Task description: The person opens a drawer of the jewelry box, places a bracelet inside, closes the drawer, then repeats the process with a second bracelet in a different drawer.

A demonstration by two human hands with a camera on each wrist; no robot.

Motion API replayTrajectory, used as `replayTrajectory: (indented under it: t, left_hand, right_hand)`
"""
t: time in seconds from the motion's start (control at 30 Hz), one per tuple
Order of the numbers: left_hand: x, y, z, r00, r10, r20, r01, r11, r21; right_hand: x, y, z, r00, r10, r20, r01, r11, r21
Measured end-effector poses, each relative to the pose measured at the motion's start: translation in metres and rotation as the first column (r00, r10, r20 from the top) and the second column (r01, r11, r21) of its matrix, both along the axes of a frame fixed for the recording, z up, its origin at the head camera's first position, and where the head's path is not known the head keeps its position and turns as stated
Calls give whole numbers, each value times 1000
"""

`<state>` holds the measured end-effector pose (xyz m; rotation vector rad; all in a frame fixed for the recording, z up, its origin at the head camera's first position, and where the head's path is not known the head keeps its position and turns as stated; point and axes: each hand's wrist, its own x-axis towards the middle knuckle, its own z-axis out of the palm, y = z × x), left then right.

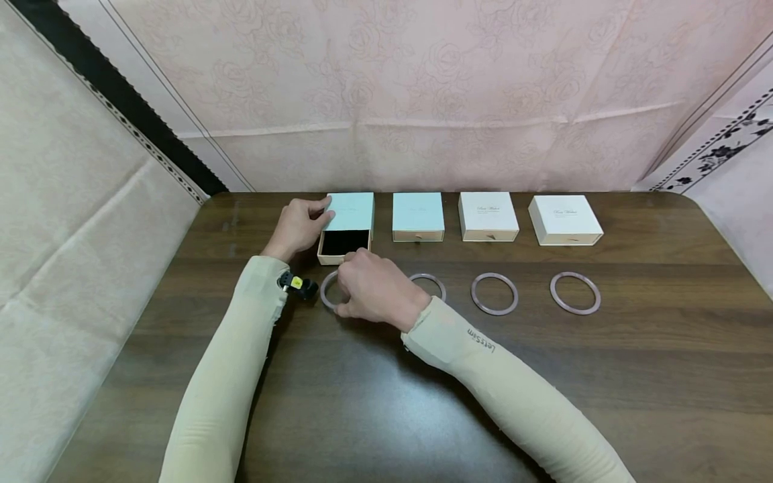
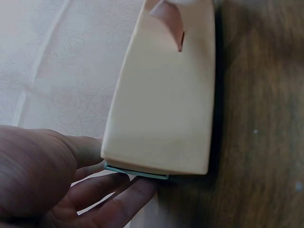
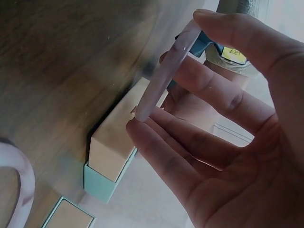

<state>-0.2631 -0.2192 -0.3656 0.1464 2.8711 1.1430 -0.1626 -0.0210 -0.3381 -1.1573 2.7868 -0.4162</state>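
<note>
At the left of the row, a light-blue drawer box (image 1: 350,211) stands with its drawer (image 1: 323,259) pulled partway out toward me, showing a black lining. My left hand (image 1: 298,228) grips the left side of this box, with fingertips on its blue sleeve. The left wrist view shows the beige drawer front (image 2: 159,104) with a ribbon tab (image 2: 171,21). Just in front of the drawer, my right hand (image 1: 377,288) holds a pale lilac bangle (image 3: 164,78) on edge, thumb at one end and fingers at the other. Part of the bangle is hidden behind that hand in the head view.
A second light-blue box (image 1: 418,213) and two white boxes, one in the middle (image 1: 488,213) and one at the right (image 1: 564,216), stand along the table's back edge. Three more bangles lie before them: one partly covered (image 1: 436,280), one (image 1: 495,311), one (image 1: 574,310).
</note>
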Motion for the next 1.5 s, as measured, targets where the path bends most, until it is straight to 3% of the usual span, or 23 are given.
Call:
replayTrajectory:
  t: [0.83, 1.5]
  left_hand:
    - [2, 1, 2, 1000, 7, -7, -7, 1000, 6]
    - [1, -1, 5, 997, -27, 70, 26, 1000, 13]
  right_hand:
    - [-5, 0, 10, 1000, -19, -15, 19, 1000, -6]
    - [-14, 1, 11, 998, -53, 29, 54, 998, -29]
